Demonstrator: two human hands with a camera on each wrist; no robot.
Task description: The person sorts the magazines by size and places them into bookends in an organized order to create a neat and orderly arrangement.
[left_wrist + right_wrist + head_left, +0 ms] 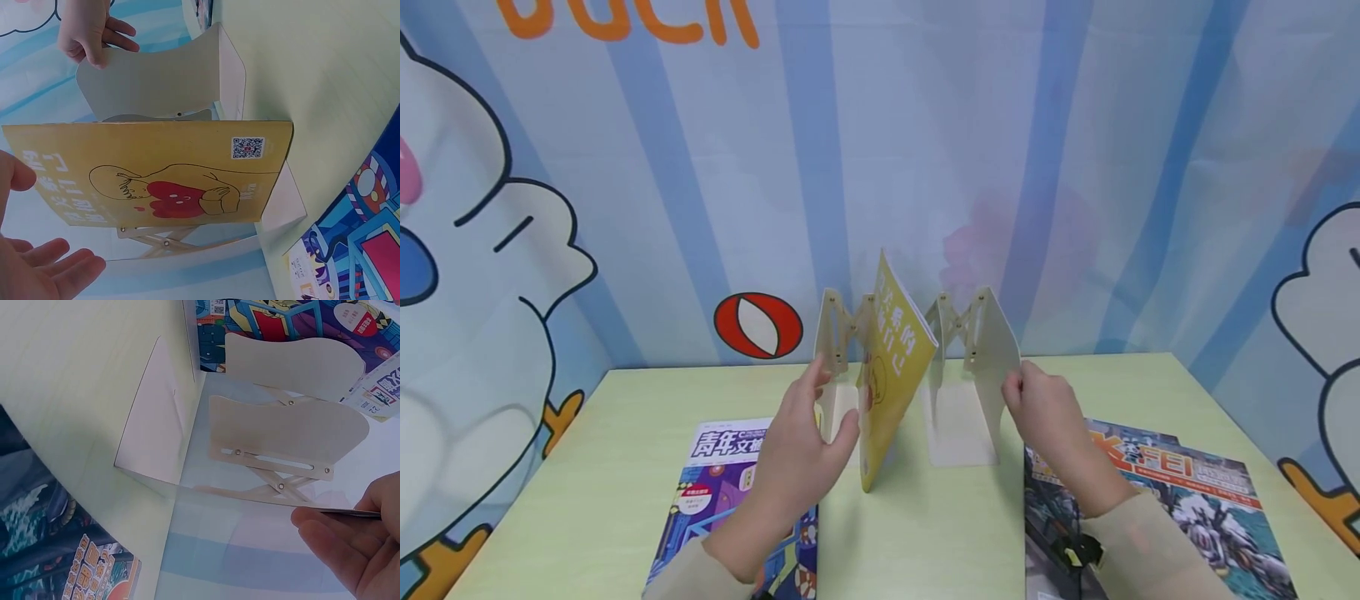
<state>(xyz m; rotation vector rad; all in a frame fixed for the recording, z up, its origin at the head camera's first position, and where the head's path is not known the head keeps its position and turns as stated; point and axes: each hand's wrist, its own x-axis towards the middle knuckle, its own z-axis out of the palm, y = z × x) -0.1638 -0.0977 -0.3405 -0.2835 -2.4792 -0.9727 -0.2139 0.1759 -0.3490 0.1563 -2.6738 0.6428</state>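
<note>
A cream folding bookend [996, 342] with scissor-like crossed links stands extended at the table's back. A thin yellow book [898, 367] stands upright within its left section, leaning slightly and jutting toward me. In the left wrist view, the book's cover [181, 194] shows a line-drawn figure hugging a red heart. My left hand [805, 458] is beside the bookend's left panel, thumb and fingers spread apart around the book's near side, gripping nothing. At the opposite end, my right hand [1048, 412] pinches the edge of the right panel between thumb and fingers [331, 537].
On the pale table [925, 533], a purple magazine [700, 508] lies flat under my left forearm. Overlapping magazines [1210, 508] with dark covers lie at the right, partly beneath my right forearm. A blue striped cloth backdrop [910, 150] rises directly behind the table.
</note>
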